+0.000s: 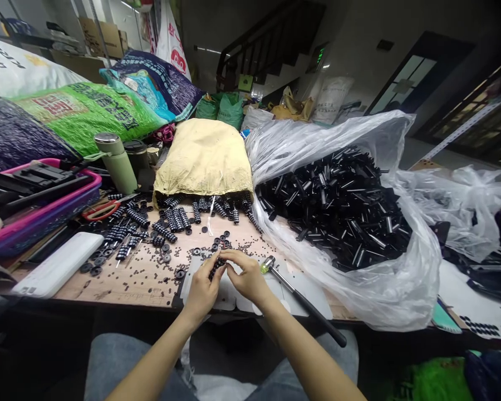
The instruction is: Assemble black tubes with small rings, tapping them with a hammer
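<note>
Over the front of the table, my left hand (203,284) grips a small black ribbed roller (215,269). My right hand (245,277) closes its fingertips on the upper end of the same roller, partly hiding it. Both hands are above a pale grey mat (304,287). To the right rests a hammer (294,292) with a shiny head and black handle, which sticks out past the table edge. Just beyond my fingers lie loose black discs (221,239) and many tiny black rings scattered on the wood.
A yellow sack (209,153) spills ribbed rollers at the back. On the right, a clear plastic bag (421,267) holds a heap of black tubes (338,200). Leftward are red-handled scissors (101,210), a white power bank-like block (60,264), a green flask (116,164) and a pink basket (94,181).
</note>
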A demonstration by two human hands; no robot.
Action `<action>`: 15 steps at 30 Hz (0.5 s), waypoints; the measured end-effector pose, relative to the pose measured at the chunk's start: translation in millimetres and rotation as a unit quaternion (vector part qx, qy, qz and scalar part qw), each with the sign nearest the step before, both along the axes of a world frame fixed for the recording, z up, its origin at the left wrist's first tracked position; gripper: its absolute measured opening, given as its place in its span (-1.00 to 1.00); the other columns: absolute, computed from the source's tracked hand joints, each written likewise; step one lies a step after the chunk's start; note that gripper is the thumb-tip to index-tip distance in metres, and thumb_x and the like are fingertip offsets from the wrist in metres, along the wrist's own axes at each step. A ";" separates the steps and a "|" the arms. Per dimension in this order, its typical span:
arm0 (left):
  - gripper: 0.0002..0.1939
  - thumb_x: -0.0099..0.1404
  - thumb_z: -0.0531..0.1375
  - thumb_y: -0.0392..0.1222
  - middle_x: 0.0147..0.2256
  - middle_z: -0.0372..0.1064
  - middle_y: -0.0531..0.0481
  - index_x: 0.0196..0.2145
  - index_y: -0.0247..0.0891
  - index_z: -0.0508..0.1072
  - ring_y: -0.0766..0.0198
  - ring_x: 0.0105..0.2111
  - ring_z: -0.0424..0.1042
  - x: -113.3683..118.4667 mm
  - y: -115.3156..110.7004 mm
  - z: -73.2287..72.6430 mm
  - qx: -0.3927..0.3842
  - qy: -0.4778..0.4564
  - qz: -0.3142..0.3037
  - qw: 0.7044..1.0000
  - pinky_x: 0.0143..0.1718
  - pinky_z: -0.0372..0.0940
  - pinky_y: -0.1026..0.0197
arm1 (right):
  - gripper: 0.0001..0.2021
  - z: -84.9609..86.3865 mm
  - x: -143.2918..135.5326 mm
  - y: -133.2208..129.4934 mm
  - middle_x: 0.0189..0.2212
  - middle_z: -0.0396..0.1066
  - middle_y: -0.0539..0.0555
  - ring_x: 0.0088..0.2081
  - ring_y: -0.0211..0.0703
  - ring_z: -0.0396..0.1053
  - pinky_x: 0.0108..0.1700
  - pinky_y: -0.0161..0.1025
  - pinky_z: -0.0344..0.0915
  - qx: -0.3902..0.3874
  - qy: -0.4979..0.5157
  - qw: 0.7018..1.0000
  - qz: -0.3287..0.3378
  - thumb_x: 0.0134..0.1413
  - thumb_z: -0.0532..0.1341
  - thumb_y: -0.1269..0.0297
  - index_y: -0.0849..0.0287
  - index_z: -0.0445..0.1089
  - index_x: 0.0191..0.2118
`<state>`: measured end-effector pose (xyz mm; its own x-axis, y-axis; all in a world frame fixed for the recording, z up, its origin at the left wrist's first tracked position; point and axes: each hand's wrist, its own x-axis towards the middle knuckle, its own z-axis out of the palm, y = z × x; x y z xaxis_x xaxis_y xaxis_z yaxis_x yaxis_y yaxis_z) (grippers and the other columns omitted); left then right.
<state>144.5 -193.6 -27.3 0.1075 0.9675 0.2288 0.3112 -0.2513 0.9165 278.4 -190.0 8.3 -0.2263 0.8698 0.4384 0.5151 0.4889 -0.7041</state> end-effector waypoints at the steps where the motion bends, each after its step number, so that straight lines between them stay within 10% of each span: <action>1: -0.63 0.24 0.01 -0.07 -0.10 0.32 -0.12 -0.03 -0.21 0.27 0.17 -0.05 0.28 0.0 1.1 -1.6 -0.015 -0.022 0.004 1.000 -0.05 0.20 0.10 | -0.67 1.7 2.9 5.1 -0.13 0.39 0.04 -0.07 -0.21 0.32 0.00 -0.16 0.27 -0.015 -0.014 0.999 0.024 -0.05 0.07 0.52 0.08 0.38 -0.16; 6: -0.64 0.25 -0.03 -0.01 -0.38 0.29 0.01 -0.06 -0.22 0.20 0.34 -0.50 0.33 -5.6 7.0 -8.1 -0.118 -0.168 0.002 0.979 -0.51 0.27 0.28 | -0.68 -6.6 14.9 59.2 -0.02 0.30 0.07 0.03 -0.16 0.23 0.06 -0.04 0.17 -0.064 -0.141 0.987 -0.039 0.07 0.01 0.46 0.09 0.34 -0.09; 15: -0.64 0.25 -0.04 0.00 -0.44 0.22 0.05 -0.07 -0.21 0.21 0.37 -0.54 0.25 -10.6 6.3 -4.2 -0.093 -0.135 0.011 0.986 -0.53 0.21 0.31 | -0.76 -22.1 25.2 92.8 -0.04 0.30 0.08 0.02 -0.20 0.19 0.06 -0.21 0.13 -0.053 -0.211 0.967 -0.136 0.07 0.08 0.35 0.14 0.34 -0.12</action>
<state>133.9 -187.2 -31.5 0.0454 0.9969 0.0635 0.0534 -0.0659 0.9964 303.6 -97.3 -13.8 -0.1219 0.9572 0.2626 0.8667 0.2316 -0.4417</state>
